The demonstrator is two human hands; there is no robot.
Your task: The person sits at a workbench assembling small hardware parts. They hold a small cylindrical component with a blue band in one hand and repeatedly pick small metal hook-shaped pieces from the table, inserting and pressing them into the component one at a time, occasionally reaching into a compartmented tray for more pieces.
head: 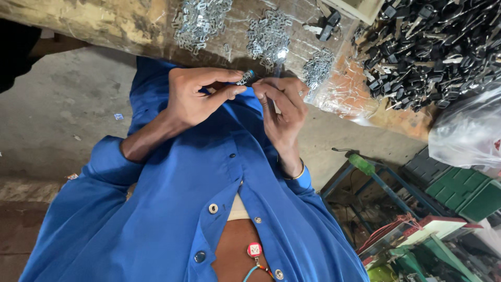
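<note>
Small metal part (246,78) with a blue tip sat pinched between our left hand (195,96) and right hand (282,107), fingers closed on it, at upper centre of the frame. Piles of silvery clips (201,21) and a heap of black keys (428,49) lay on the desk (104,23); we judged most work remained.

I see both hands (237,96) meeting on a small key part (246,78) at the counter (104,21) edge; metal clip piles (269,34) lie just behind them, key heap (433,47) far right, plastic bag (467,133) beside it
</note>
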